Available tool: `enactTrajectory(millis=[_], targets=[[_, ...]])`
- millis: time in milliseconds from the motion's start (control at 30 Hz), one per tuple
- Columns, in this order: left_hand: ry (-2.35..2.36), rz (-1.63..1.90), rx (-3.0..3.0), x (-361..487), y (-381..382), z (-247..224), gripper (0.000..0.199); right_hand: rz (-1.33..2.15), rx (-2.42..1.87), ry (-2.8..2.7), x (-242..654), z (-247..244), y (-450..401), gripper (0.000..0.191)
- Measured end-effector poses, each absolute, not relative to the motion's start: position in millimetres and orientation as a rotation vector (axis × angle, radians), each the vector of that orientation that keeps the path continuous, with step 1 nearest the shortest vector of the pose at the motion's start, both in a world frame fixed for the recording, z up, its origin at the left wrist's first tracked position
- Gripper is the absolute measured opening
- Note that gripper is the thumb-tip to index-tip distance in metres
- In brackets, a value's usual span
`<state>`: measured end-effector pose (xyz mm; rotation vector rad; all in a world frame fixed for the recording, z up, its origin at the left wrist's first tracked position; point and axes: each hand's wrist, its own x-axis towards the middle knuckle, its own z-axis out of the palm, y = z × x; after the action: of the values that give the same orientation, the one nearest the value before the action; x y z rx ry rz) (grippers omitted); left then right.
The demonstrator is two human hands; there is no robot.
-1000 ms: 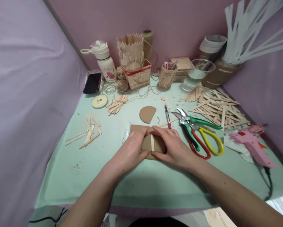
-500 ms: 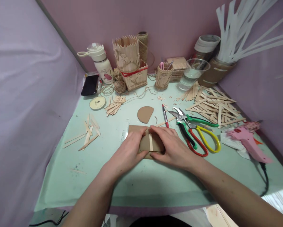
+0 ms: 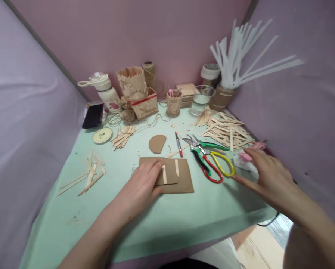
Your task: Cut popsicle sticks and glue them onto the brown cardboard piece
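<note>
My left hand (image 3: 146, 177) grips a small cardboard piece (image 3: 172, 177) from its left side, fingers over the top and thumb at the near edge. Two short wooden strips (image 3: 176, 167) lie across this piece, and under it is a larger cardboard sheet (image 3: 187, 179). My right hand (image 3: 270, 177), fingers spread, is at the right over the pink glue gun (image 3: 247, 156), which it mostly hides; whether it touches the gun I cannot tell. A rounded cardboard cutout (image 3: 157, 144) lies just behind the sheet.
Pruning shears (image 3: 205, 149) with green handles overlap a red-and-yellow-handled cutter (image 3: 222, 164) right of the cardboard. A marker (image 3: 179, 144) lies beside them. Loose craft sticks (image 3: 226, 129) are heaped at right. A clear cup of water (image 3: 200, 102) stands behind, near stick-built baskets (image 3: 143, 106).
My right hand has left the cardboard and moved right to the glue gun. My left hand stays on the cardboard piece. The view has turned right, and a second strip now shows.
</note>
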<state>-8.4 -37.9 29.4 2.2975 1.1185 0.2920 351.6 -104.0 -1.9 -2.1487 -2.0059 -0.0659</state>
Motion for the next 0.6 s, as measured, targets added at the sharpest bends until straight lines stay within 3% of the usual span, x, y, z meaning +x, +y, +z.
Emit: enactTrajectory(millis=[167, 433, 600], targets=[[1.162, 0.184, 2.289, 0.9, -29.1, 8.8, 0.05, -0.125, -2.433, -1.806, 386.6, -16.9, -118.8, 0.079], [1.152, 0.204, 2.357, 1.1, -30.6, 5.4, 0.038, -0.103, -2.577, -1.633, 393.2, -18.8, -105.6, 0.051], [1.112, 0.306, 2.316, -0.9, -30.4, 7.8, 0.044, -0.087, -2.419, -1.659, 400.0, -22.9, -102.1, 0.038]])
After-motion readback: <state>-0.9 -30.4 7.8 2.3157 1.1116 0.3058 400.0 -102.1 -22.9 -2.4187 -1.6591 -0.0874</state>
